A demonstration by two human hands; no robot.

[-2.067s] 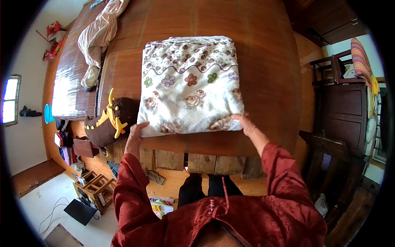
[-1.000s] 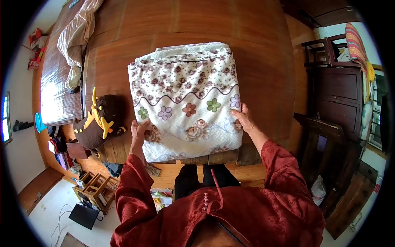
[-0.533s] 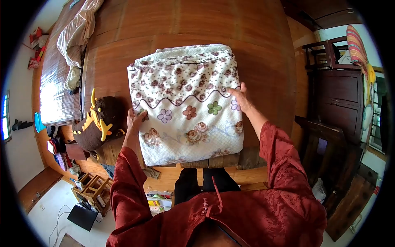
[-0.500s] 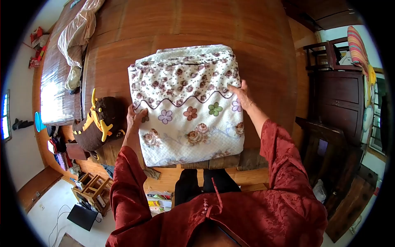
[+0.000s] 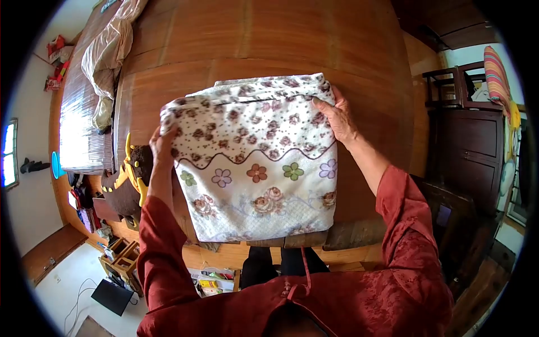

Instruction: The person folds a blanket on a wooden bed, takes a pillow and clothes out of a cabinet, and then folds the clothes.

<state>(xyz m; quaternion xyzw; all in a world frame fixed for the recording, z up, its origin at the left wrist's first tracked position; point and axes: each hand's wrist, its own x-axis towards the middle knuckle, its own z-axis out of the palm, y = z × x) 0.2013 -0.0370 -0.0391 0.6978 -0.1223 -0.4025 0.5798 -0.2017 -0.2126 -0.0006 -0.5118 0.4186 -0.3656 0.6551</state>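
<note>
A folded blanket point(image 5: 252, 163) lies near the front edge of the wooden tabletop point(image 5: 281, 39). Its upper part is white with small brown roses; below a wavy dark line come coloured flowers and larger roses. My left hand point(image 5: 163, 145) is closed around its left side near the upper corner, partly behind the cloth. At the upper right corner, my right hand point(image 5: 339, 118) grips the folded layers, thumb on top and the other fingers mostly hidden at the edge. The far layers are stacked and slightly uneven.
A brown plush toy point(image 5: 124, 188) with yellow horns sits left of the blanket. Farther left, a crumpled pale cloth point(image 5: 101, 73) lies along a shiny plastic-wrapped surface point(image 5: 84, 129). A dark cabinet point(image 5: 466, 146) and a chair with a striped cushion point(image 5: 496, 70) stand at right.
Both hands have slid up the blanket's sides toward its far corners. The upper left corner now bulges outward and the far folds look lifted. The camera view has shifted slightly.
</note>
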